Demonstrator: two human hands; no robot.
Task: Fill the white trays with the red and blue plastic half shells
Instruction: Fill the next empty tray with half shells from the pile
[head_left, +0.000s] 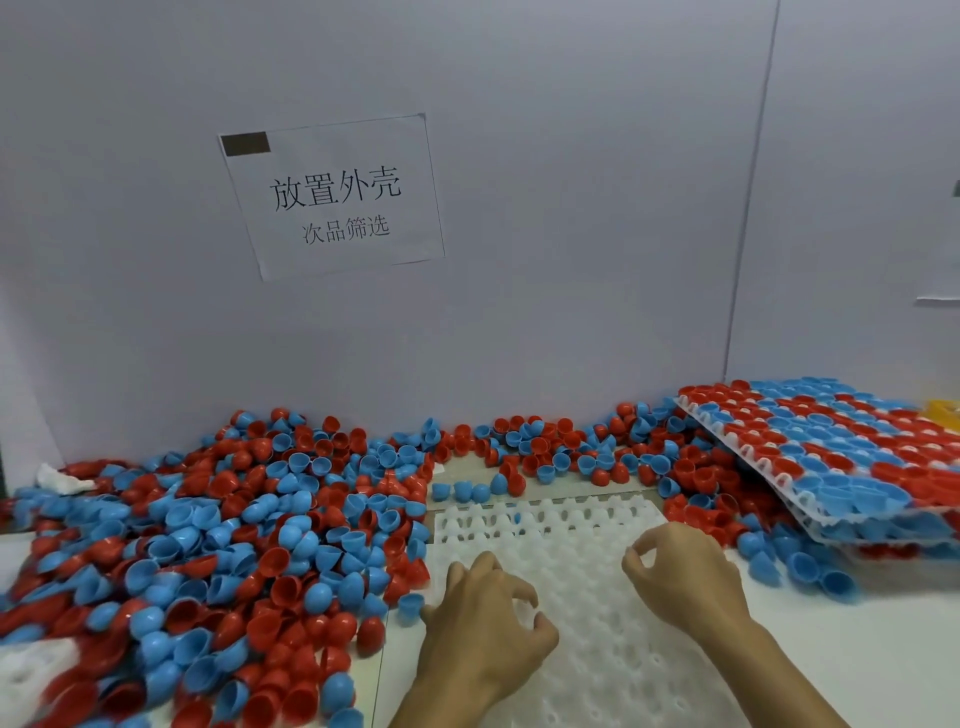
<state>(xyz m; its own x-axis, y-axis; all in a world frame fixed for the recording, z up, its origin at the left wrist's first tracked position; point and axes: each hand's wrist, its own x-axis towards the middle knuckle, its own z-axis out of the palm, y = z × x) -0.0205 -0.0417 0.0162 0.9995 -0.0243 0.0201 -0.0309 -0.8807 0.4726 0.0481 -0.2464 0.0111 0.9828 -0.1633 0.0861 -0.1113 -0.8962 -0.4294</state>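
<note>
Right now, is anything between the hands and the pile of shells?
Nothing visible. The left hand and right hand hover over the empty white tray; the shell pile lies open beside it.

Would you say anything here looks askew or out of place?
Yes: the stack of filled trays at right sits tilted, its left edge propped on loose shells. A crumpled white scrap lies among the shells at far left, and the paper sign hangs crooked.
</note>
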